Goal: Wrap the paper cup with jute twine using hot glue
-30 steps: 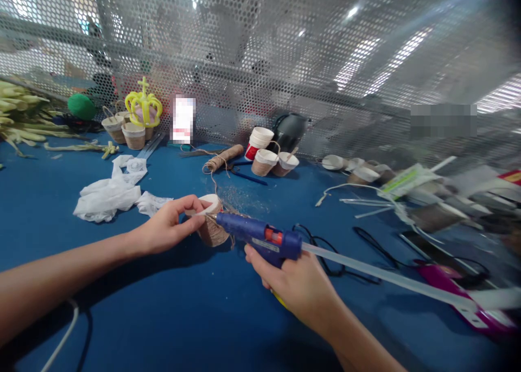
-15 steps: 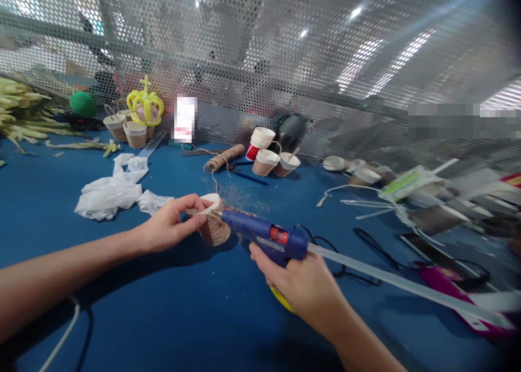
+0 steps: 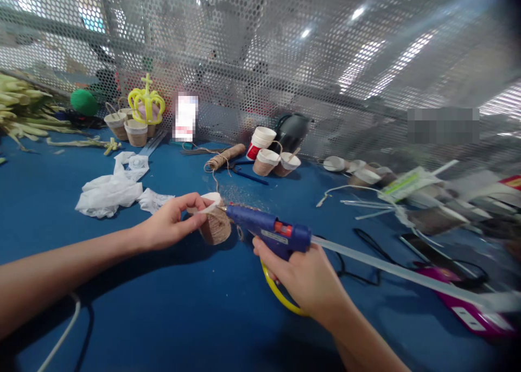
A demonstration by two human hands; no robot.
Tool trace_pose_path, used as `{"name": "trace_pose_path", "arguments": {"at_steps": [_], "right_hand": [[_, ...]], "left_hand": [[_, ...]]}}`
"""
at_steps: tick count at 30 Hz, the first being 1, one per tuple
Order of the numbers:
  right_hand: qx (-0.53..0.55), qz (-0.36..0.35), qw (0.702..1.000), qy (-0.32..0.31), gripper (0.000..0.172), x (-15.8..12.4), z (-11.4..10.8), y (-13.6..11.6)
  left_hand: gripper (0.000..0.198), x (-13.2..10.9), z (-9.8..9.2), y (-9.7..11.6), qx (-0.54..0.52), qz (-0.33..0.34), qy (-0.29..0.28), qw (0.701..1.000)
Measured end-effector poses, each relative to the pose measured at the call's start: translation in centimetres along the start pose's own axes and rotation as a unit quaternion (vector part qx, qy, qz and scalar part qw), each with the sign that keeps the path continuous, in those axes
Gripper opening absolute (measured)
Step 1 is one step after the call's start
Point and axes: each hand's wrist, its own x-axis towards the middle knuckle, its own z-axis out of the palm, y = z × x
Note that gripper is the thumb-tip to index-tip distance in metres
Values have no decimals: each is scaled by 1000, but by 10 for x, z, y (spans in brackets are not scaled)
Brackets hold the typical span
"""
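Note:
My left hand (image 3: 173, 222) pinches the rim of a paper cup (image 3: 215, 226) wrapped in brown twine, tilted over the blue table. My right hand (image 3: 299, 271) is wrapped round the handle of a blue hot glue gun (image 3: 260, 225), whose metal tip is at the cup's side near the rim. A long clear glue stick (image 3: 378, 263) sticks out of the gun's back. From the cup a strand of twine runs up to a twine roll (image 3: 226, 157). Below the gun, partly behind my right hand, a yellow ring (image 3: 280, 296) shows.
Crumpled white cloth (image 3: 108, 194) lies left of the cup. Twine-wrapped cups (image 3: 266, 162) and blue-handled scissors (image 3: 250, 175) stand or lie behind. A magenta power strip (image 3: 459, 307) and black cord are at right. A perforated metal screen (image 3: 228, 63) closes off the back.
The glue gun has shifted slightly to the right, and more of the yellow ring shows beneath it. My left hand and the cup have hardly moved.

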Motion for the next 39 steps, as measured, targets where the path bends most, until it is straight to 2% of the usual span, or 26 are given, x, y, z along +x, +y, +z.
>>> {"name": "trace_pose_path", "arguments": {"at_steps": [4,14,17,23,26,30,36,39], "right_hand": [[47,27,998,-29,29,-1,-1,6],[67,36,997,-26,28,-1,2,6],[56,30,997,-38,27,-2,0,2],[72,-23,997,-18,22,-4,2,-5],[76,-26,997,-15,22,-5,4,-4],[75,-8,997,-26,22,-4,4,-3],[90,85,991,-57,29,-1,1,1],[102,97,989,-54,28,0,0,3]], "left_hand": [[17,0,0,0,-12,-5,-6,1000],[17,0,1,-1,-8,1,-7,1000],[16,0,0,-1,-2,1,-6,1000],[16,0,0,-1,15,0,-1,1000],[17,0,0,-2,27,-3,2,1000],[18,-1,0,-1,29,-4,0,1000],[17,0,0,0,2,0,-8,1000],[17,1,0,-1,-6,-3,-8,1000]]}}
